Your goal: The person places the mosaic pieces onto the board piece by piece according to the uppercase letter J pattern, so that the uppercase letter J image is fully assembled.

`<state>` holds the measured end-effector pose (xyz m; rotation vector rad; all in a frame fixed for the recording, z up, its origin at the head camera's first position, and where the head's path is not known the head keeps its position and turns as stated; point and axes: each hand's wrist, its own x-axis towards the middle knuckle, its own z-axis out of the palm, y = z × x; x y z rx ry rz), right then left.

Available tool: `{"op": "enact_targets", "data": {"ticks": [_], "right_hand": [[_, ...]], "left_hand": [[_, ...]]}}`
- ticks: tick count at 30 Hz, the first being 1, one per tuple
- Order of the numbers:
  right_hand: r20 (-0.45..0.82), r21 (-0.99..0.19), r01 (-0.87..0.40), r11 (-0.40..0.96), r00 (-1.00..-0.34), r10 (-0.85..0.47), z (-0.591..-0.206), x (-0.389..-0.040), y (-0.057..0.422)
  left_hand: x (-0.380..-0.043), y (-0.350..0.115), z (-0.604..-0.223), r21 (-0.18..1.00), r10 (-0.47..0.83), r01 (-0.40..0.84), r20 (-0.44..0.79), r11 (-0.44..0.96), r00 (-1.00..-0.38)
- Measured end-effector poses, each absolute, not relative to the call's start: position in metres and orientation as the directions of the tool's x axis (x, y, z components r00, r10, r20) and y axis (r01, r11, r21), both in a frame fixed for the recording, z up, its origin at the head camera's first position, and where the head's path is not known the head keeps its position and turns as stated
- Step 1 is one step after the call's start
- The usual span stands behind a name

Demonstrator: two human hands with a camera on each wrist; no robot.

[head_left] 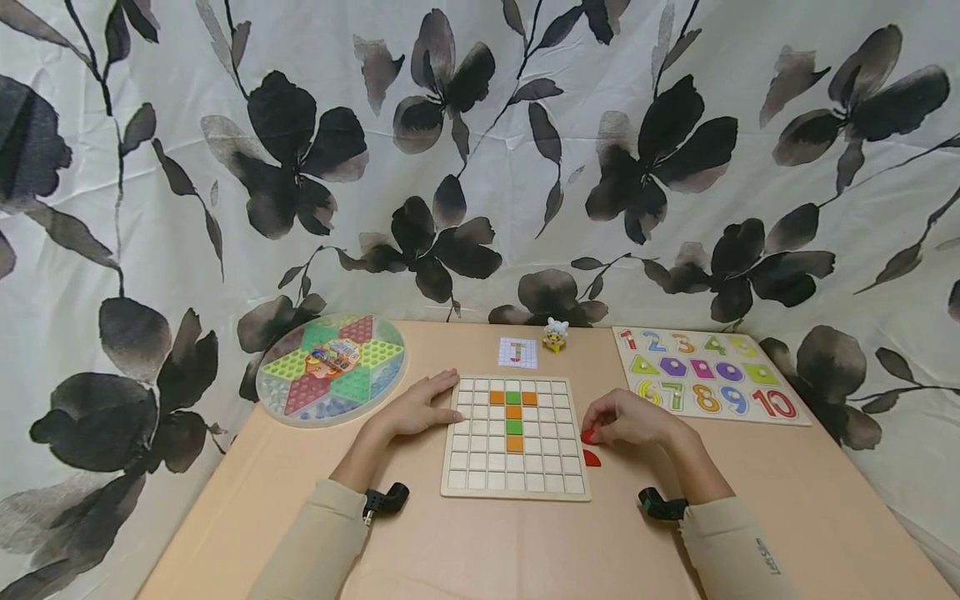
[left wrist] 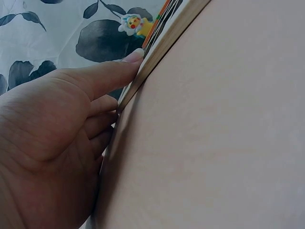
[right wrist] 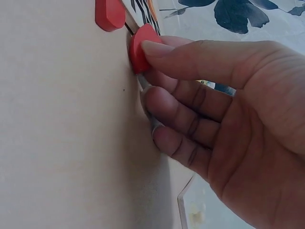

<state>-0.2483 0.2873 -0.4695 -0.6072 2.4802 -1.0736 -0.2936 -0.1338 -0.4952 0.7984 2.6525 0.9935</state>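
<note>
A white gridded board (head_left: pixel 480 481) lies on the table, with orange and green square tiles (head_left: pixel 513 412) forming a T in its cells. At the board's left edge, my left hand (head_left: pixel 417 405) rests with fingers extended, its thumb touching the rim. My right hand (head_left: pixel 628 419) is just off the board's right edge, pinching a small red piece with a rounded end (right wrist: pixel 141 47) between thumb and fingers. A second red piece (head_left: pixel 592 458) lies on the table beside the board, close to that hand; the right wrist view shows it too.
Behind the board are a small pattern card (head_left: pixel 517 352) and a toy figure (head_left: pixel 555 334). A round star-patterned game board (head_left: pixel 295 364) stands at left, a number-and-shape board (head_left: pixel 720 342) at right. A floral curtain (head_left: pixel 480 183) hangs behind the table.
</note>
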Motion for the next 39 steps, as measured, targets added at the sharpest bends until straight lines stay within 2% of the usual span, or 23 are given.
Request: {"op": "enact_targets", "data": {"ticks": [18,29,39], "right_hand": [[-0.024,-0.817,-0.28,0.505,-0.857,-0.514,-0.464,-0.249,0.279],[-0.013,-0.805,-0.298,0.513,-0.856,-0.517,-0.462,-0.246,0.263],[0.027,-0.795,-0.306,0.524,-0.88,-0.473,-0.463,-0.245,0.245]], "left_hand": [[-0.297,-0.134,-0.498,0.655,0.558,0.429,0.013,0.622,-0.829],[-0.296,-0.134,-0.498,0.654,0.558,0.43,0.015,0.622,-0.83],[-0.296,-0.134,-0.497,0.648,0.563,0.438,0.017,0.623,-0.826]]}}
